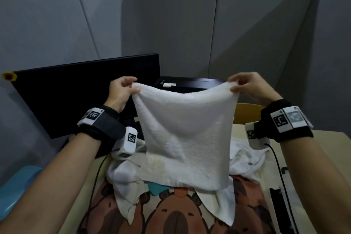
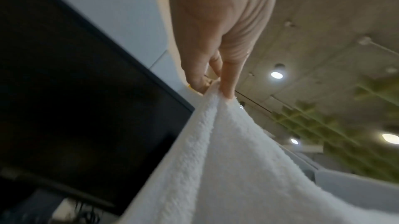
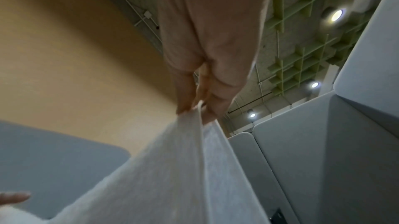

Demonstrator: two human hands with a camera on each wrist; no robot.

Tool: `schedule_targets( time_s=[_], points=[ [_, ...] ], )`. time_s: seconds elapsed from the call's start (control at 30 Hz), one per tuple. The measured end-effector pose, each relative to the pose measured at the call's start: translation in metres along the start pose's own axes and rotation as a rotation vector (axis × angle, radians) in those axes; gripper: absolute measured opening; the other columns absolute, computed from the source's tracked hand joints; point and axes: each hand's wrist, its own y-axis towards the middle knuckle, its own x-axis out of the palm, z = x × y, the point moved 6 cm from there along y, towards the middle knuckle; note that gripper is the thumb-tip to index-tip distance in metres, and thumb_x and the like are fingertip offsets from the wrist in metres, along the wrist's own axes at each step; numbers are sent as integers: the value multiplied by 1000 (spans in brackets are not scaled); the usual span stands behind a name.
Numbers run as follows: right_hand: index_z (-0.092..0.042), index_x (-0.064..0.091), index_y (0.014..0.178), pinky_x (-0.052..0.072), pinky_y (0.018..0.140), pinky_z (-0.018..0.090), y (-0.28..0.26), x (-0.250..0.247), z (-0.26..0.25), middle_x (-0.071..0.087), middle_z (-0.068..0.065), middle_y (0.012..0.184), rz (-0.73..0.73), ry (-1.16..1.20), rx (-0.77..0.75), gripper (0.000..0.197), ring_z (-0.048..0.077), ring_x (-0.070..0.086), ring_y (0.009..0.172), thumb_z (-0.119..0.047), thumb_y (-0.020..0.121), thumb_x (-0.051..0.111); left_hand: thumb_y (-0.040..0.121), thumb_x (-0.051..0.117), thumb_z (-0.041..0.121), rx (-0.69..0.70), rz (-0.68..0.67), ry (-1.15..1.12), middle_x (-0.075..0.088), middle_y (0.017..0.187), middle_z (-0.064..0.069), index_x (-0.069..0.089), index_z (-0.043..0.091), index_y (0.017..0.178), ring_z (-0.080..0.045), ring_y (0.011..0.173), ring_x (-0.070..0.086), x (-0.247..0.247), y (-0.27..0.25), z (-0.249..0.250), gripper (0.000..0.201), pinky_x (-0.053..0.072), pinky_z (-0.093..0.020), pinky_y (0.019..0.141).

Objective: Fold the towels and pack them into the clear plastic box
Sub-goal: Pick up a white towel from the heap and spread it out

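Note:
A white towel [image 1: 185,131] hangs in the air in front of me, stretched between both hands. My left hand [image 1: 131,86] pinches its upper left corner, and my right hand [image 1: 236,84] pinches its upper right corner. The towel's lower edge drapes over a pile of other white towels [image 1: 125,175] on the table. In the left wrist view my thumb and fingers [image 2: 227,82] pinch the towel [image 2: 226,168]. In the right wrist view my fingers [image 3: 215,103] hold the towel's corner [image 3: 183,168]. The clear plastic box is not in view.
A black monitor [image 1: 76,97] leans at the back left, with a black box [image 1: 190,83] behind the towel. A capybara-print mat [image 1: 171,216] covers the table. Black cables [image 1: 281,173] run on the right. A blue object [image 1: 17,190] sits at the far left. Grey partitions surround the desk.

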Motion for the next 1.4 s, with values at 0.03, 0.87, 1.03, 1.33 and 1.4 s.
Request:
schedule_targets(
  time_s=[0.03,0.87,1.03,1.33,1.4],
  points=[
    [-5,66,110,46,95,33,4,2,3,63,13,106,19,-120,24,30,22,57,99,0,80,66,73,66,-12,-3,5,32,60,88,-1,64,1,103,-27,104,59,2,1,-3,34,49,-27,83],
    [-38,60,53,34,53,12,-192,109,100,53,-21,41,-1035,-828,233,33,-2,42,53,-22,80,68,79,72,14,-283,-1362,676,58,55,24,65,14,85,9,56,50,-9,-196,-133,9,39,-9,61],
    [-30,68,94,33,53,5,-219,119,116,49,-20,69,-1153,-795,362,17,-4,45,65,-27,79,71,77,71,21,-594,-1559,680,58,52,18,68,25,79,0,53,47,-14,-237,-188,5,39,-14,52],
    [-18,56,74,38,64,28,-107,117,133,54,-2,75,-406,-230,314,19,14,52,72,-27,90,57,92,54,13,-443,-814,229,51,58,10,50,13,66,-2,57,50,10,-140,-180,27,44,-13,59],
    [-9,56,78,36,58,27,-82,123,143,52,2,70,-239,-40,354,17,16,49,67,-19,91,55,92,52,10,-439,-641,172,56,66,4,55,9,72,-8,64,53,15,-125,-184,20,46,-17,62]
  ],
)
